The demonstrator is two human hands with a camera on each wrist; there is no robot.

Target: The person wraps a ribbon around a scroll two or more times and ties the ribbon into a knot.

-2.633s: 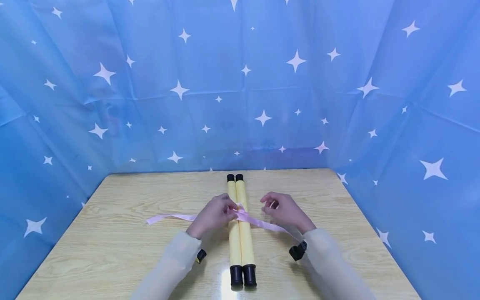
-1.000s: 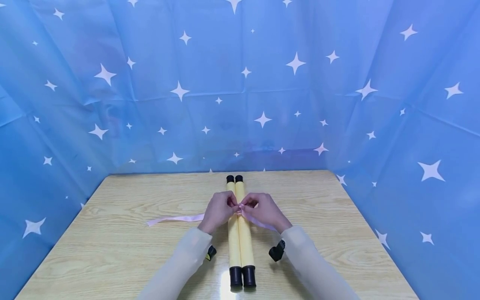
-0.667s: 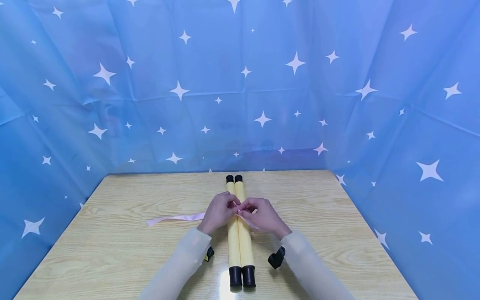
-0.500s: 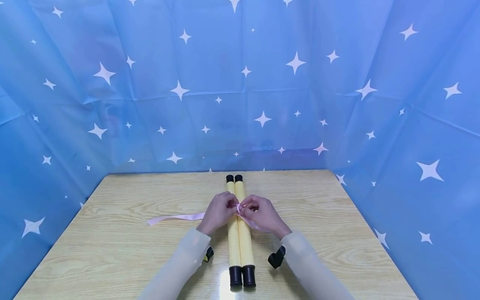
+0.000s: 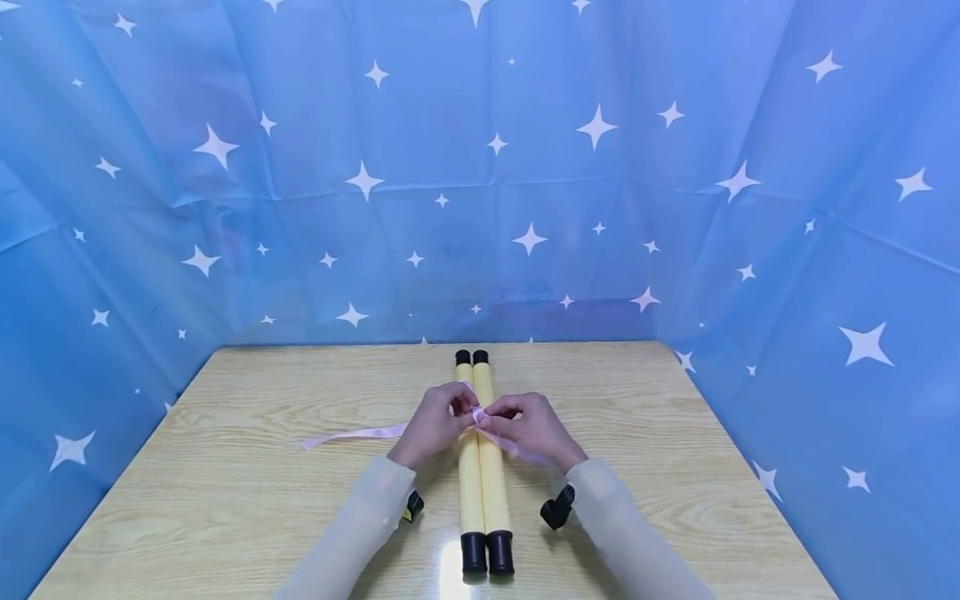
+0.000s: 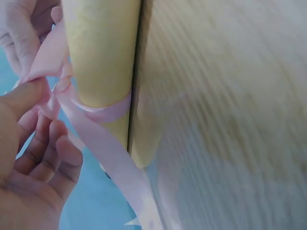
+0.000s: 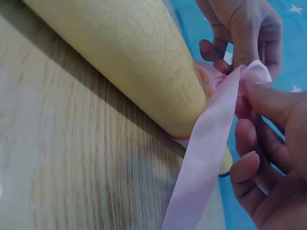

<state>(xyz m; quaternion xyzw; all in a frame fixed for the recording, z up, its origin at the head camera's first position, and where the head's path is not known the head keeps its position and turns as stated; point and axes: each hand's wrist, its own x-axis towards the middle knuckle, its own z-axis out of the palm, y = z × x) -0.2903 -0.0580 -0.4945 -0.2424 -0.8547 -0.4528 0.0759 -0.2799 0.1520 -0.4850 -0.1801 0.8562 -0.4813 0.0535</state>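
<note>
Two pale yellow scrolls (image 5: 491,487) with black end knobs lie side by side, pointing away from me. A pink ribbon (image 5: 367,433) goes round their middle, with loose tails to left and right. Above the scrolls my left hand (image 5: 435,423) pinches a bunched part of the ribbon between thumb and forefinger; in the left wrist view its other fingers (image 6: 45,158) are curled. Facing it, my right hand (image 5: 534,427) pinches a folded loop of the ribbon (image 7: 206,153). Fingers partly hide the crossing of the ribbon.
The scrolls rest on a wood-grain table (image 5: 285,500). A blue curtain (image 5: 442,225) with white stars hangs behind and along both sides. Small black devices (image 5: 557,508) sit at both wrists.
My right hand, earlier apart on the right, has come in to the ribbon and pinches it beside my left hand. Lately both hands shift only slightly as the ribbon folds between their fingertips.
</note>
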